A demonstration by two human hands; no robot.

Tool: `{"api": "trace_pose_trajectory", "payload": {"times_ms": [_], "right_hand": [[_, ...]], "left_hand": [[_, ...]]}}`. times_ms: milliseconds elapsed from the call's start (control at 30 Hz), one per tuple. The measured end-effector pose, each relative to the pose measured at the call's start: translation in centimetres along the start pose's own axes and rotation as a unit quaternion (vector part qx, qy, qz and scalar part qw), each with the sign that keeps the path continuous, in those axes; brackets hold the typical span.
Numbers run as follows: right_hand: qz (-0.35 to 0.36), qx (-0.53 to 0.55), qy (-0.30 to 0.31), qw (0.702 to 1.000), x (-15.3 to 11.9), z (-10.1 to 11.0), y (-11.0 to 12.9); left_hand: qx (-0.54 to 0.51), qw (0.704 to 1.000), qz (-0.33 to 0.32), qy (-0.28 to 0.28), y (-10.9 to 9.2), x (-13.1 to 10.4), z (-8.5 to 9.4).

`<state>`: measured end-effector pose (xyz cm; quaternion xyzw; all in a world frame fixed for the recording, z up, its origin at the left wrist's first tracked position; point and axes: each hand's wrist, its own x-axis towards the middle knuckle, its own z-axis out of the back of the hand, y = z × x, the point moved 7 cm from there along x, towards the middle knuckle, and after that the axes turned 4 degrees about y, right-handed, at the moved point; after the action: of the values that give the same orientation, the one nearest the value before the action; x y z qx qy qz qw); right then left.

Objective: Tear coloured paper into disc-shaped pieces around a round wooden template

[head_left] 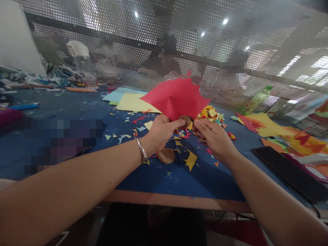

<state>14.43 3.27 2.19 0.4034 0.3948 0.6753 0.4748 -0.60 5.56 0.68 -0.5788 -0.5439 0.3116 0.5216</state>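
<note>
A sheet of red paper [176, 95] with a scalloped, jagged cut edge stands raised over the middle of the table. My left hand [161, 131], with a bracelet at the wrist, is closed on its lower edge. Under the left thumb a small round brown disc [185, 121] lies against the paper. Close to the disc's right side, my right hand [211, 135] is closed, fingers curled; what it grips is hidden. Below the hands, a round wooden disc [166, 155] rests on the blue table [143, 179], beside a yellow paper scrap [191, 160].
Coloured scraps and a pile of small cut pieces [211, 114] lie behind my hands. Yellow and blue sheets [133, 101] are at back left. On the right are a black phone-like slab [289, 171], more paper [274, 126] and a green-capped bottle [258, 99]. A perforated screen [143, 44] stands behind.
</note>
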Motion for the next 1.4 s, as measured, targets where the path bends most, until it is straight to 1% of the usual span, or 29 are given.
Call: {"api": "trace_pose_trajectory", "payload": {"times_ms": [133, 267, 400, 667, 800, 900, 1033, 1133, 1233, 1333, 1400], "right_hand": [[0.004, -0.021, 0.001, 1.0, -0.1, 0.0, 0.1], [0.01, -0.025, -0.001, 1.0, 0.0, 0.0, 0.1], [0.001, -0.029, 0.001, 1.0, 0.2, 0.0, -0.2], [-0.003, -0.019, 0.004, 1.0, 0.1, -0.2, -0.2], [-0.004, -0.026, 0.0, 1.0, 0.1, 0.1, -0.4], [-0.006, -0.028, -0.005, 1.0, 0.1, 0.2, -0.6], [-0.02, -0.002, -0.006, 1.0, 0.2, 0.0, -0.7], [-0.033, 0.021, -0.006, 0.999, 0.2, -0.3, -0.7], [-0.044, 0.036, -0.01, 0.998, 0.1, -0.4, -0.7], [-0.063, 0.052, -0.005, 0.997, 0.0, -0.6, -0.8], [-0.068, 0.059, 0.001, 0.996, -0.1, -0.6, -0.8]], "left_hand": [[0.009, 1.0, -0.027, 0.011, -0.5, 0.0, -0.2], [0.021, 0.999, -0.027, 0.014, -0.4, 0.1, -0.2], [0.026, 0.999, -0.032, 0.016, -0.3, 0.3, -0.3], [-0.024, 0.999, -0.02, 0.017, -0.5, 0.4, -0.1], [-0.051, 0.999, 0.002, 0.018, -0.5, 0.3, -0.2], [-0.064, 0.998, 0.003, 0.019, -0.4, 0.3, -0.3], [-0.033, 0.999, 0.009, -0.001, -0.2, 0.3, -0.2], [-0.006, 1.0, 0.011, 0.011, -0.1, 0.3, -0.3], [0.049, 0.998, -0.028, 0.023, -0.3, 0.5, -0.2], [0.124, 0.988, -0.089, -0.006, -1.0, 0.5, 0.5], [0.142, 0.984, -0.106, -0.029, -1.2, 0.5, 0.9]]}}
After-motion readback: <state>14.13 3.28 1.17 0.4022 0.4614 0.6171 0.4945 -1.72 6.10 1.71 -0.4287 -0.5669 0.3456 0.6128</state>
